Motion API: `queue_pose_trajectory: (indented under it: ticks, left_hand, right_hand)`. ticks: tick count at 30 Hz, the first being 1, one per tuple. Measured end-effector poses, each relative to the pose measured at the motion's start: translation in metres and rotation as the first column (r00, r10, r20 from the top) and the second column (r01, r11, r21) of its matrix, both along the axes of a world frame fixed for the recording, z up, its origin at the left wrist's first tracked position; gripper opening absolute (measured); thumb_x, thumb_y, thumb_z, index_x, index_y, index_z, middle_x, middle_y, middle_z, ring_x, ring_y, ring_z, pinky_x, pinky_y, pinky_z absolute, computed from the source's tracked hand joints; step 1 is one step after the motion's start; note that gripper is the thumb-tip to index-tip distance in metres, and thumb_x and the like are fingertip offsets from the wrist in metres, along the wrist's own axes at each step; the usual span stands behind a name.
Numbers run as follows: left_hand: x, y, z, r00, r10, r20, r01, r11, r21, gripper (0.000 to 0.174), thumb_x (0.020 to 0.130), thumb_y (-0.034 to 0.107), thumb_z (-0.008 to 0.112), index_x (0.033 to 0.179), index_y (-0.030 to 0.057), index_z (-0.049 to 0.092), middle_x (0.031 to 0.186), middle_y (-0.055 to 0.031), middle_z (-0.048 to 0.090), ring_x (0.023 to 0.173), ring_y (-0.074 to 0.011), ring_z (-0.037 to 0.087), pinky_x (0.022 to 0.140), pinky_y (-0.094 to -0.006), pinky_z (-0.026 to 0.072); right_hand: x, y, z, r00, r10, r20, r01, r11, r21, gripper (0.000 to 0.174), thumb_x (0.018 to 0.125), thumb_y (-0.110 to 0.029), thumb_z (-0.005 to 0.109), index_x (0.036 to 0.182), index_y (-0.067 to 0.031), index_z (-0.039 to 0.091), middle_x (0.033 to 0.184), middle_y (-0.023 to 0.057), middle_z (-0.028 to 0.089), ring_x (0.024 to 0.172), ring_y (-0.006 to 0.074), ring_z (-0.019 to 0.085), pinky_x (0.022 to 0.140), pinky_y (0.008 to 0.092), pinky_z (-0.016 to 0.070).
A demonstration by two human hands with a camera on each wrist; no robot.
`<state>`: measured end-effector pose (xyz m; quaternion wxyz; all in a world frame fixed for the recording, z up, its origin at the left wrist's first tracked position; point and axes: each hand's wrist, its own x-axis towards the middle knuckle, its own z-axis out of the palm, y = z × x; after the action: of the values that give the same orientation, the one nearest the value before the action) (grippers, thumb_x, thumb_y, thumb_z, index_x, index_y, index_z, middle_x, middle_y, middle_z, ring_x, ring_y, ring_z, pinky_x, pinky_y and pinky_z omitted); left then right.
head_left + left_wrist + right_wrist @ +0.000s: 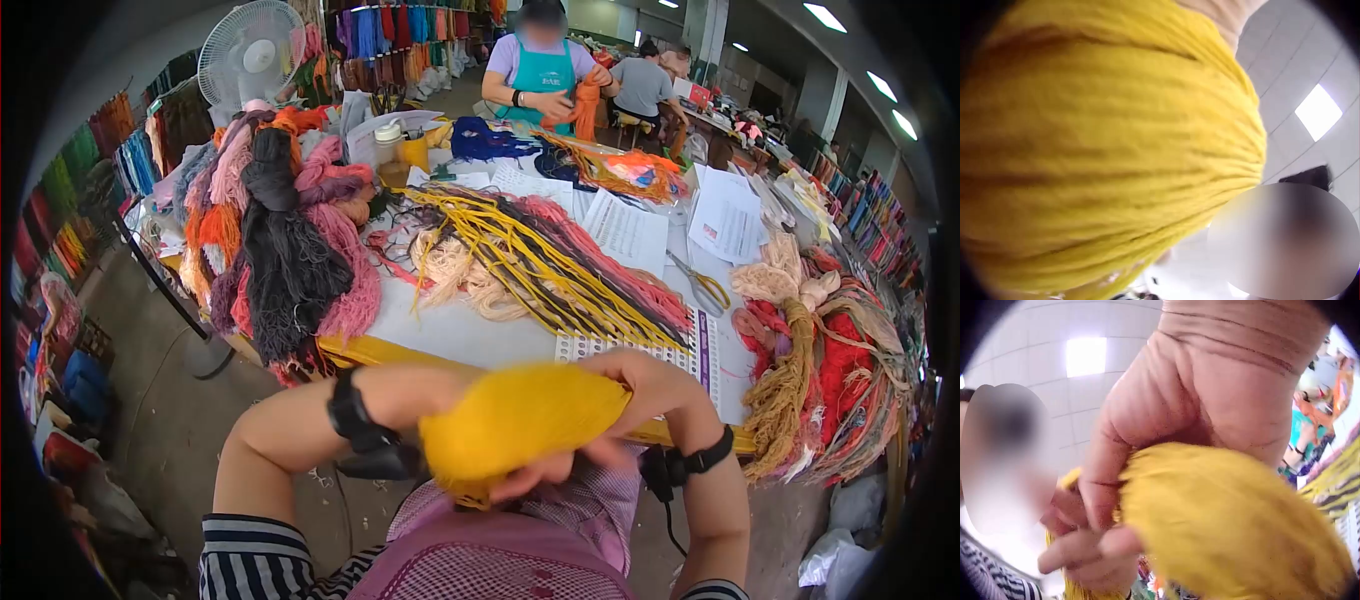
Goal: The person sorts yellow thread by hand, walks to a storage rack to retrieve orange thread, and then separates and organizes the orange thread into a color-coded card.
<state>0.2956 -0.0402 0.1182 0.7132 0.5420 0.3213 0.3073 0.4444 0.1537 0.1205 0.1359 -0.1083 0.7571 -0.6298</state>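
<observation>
A thick yellow skein of yarn [525, 415] is held between both hands above the lap, slightly blurred in the head view. My right hand [650, 380] curls over its right end; in the right wrist view the thumb [1100, 494] bends down against the yarn. My left hand [1088, 553] is mostly hidden by the skein, with bent fingers showing at its lower side close to the right thumb. Broad folds of the yellow yarn fill most of the left wrist view, drawn together toward one side.
Yellow, black and pink yarn strands [560, 265] lie across the table [480, 345] beside a perforated card [630, 352]. Scissors [700, 283] and papers [625, 230] are farther right. Yarn bundles hang at left [290, 250] and right [800, 370]. Another person [545, 75] handles orange yarn opposite.
</observation>
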Motion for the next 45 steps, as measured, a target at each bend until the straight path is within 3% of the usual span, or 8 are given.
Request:
queue_pose_trajectory:
  ticks: [7, 15, 22, 29, 33, 35, 39, 45]
  left_hand:
    - [-0.012, 0.002, 0.084, 0.889, 0.450, 0.082, -0.457, 0.867, 0.198, 0.071, 0.095, 0.045, 0.052, 0.146, 0.0025, 0.027, 0.110, -0.0137, 0.064, 0.092, -0.0170, 0.062, 0.079, -0.0251, 0.0486]
    - [-0.019, -0.076, 0.037, 0.460, 0.859, -0.225, -0.587, 0.485, 0.648, 0.087, 0.083, 0.044, 0.069, 0.146, -0.0005, 0.027, 0.149, -0.0160, 0.032, 0.136, -0.0221, 0.033, 0.111, -0.0360, 0.0264]
    - [-0.024, -0.071, -0.041, 0.506, 0.861, -0.043, -0.862, 0.506, -0.024, 0.078, 0.073, 0.028, 0.083, 0.135, -0.0006, 0.045, 0.129, -0.0118, 0.054, 0.112, -0.0168, 0.054, 0.092, -0.0343, 0.0447]
    - [-0.039, -0.025, -0.059, 0.608, 0.784, -0.127, -0.793, 0.591, -0.150, 0.050, 0.079, 0.012, 0.074, 0.125, 0.0038, 0.055, 0.118, -0.0081, 0.061, 0.103, -0.0185, 0.060, 0.085, -0.0337, 0.0503]
    - [-0.062, 0.004, -0.077, -0.083, 0.913, -0.399, 0.086, 0.405, 0.910, 0.039, 0.083, 0.026, 0.061, 0.118, 0.0075, 0.061, 0.106, -0.0099, 0.067, 0.096, -0.0290, 0.063, 0.083, -0.0370, 0.0501]
    - [-0.060, 0.033, -0.086, 0.390, 0.850, 0.355, -0.906, 0.286, 0.311, 0.037, 0.078, 0.024, 0.066, 0.111, 0.0082, 0.064, 0.105, -0.0084, 0.067, 0.095, -0.0274, 0.064, 0.083, -0.0379, 0.0500]
    - [-0.016, 0.039, -0.041, -0.132, 0.977, -0.167, -0.021, 0.166, 0.986, 0.026, 0.076, 0.020, 0.064, 0.099, 0.0074, 0.066, 0.096, -0.0127, 0.067, 0.082, -0.0297, 0.066, 0.070, -0.0405, 0.0511]
    - [0.001, 0.032, -0.045, -0.285, 0.637, -0.716, -0.279, 0.660, 0.698, 0.024, 0.071, 0.019, 0.067, 0.092, 0.0081, 0.068, 0.088, -0.0110, 0.067, 0.078, -0.0330, 0.064, 0.065, -0.0400, 0.0500]
  right_hand:
    - [-0.036, -0.078, -0.046, 0.740, 0.672, 0.019, -0.462, 0.529, -0.712, 0.092, 0.068, -0.045, 0.078, 0.137, 0.0040, 0.041, 0.121, 0.0221, 0.059, 0.098, 0.0261, 0.063, 0.090, 0.0367, 0.0465]
    - [-0.047, -0.092, -0.102, 0.969, 0.166, 0.183, 0.078, 0.498, -0.864, 0.086, 0.085, -0.074, 0.038, 0.142, -0.0089, 0.035, 0.124, 0.0128, 0.057, 0.090, 0.0152, 0.062, 0.074, 0.0296, 0.0519]
    - [-0.050, -0.085, -0.077, 0.888, -0.165, -0.430, 0.398, 0.743, 0.537, 0.073, 0.097, -0.060, 0.023, 0.102, 0.0009, 0.063, 0.092, 0.0223, 0.064, 0.085, 0.0381, 0.061, 0.077, 0.0419, 0.0468]
    - [-0.041, -0.070, -0.087, 0.810, -0.573, -0.125, 0.585, 0.804, 0.107, 0.065, 0.098, -0.054, 0.028, 0.091, 0.0025, 0.060, 0.077, 0.0242, 0.060, 0.082, 0.0423, 0.058, 0.076, 0.0440, 0.0441]
    - [-0.024, -0.075, -0.073, 0.672, -0.690, -0.270, 0.725, 0.687, 0.051, 0.055, 0.091, -0.054, 0.049, 0.093, 0.0010, 0.049, 0.078, 0.0246, 0.057, 0.078, 0.0430, 0.058, 0.071, 0.0457, 0.0445]
    - [-0.022, -0.081, -0.061, 0.617, -0.708, -0.344, 0.773, 0.628, 0.093, 0.056, 0.088, -0.053, 0.056, 0.096, 0.0006, 0.045, 0.080, 0.0251, 0.057, 0.076, 0.0436, 0.059, 0.068, 0.0467, 0.0452]
    - [-0.034, -0.075, -0.062, 0.499, -0.670, -0.550, 0.862, 0.449, 0.234, 0.057, 0.082, -0.040, 0.064, 0.111, -0.0005, 0.036, 0.081, 0.0289, 0.058, 0.077, 0.0493, 0.058, 0.066, 0.0509, 0.0462]
    - [-0.041, -0.045, -0.077, 0.577, -0.673, -0.463, 0.813, 0.419, 0.404, 0.044, 0.085, -0.032, 0.056, 0.106, 0.0003, 0.034, 0.081, 0.0311, 0.059, 0.070, 0.0485, 0.058, 0.064, 0.0536, 0.0461]
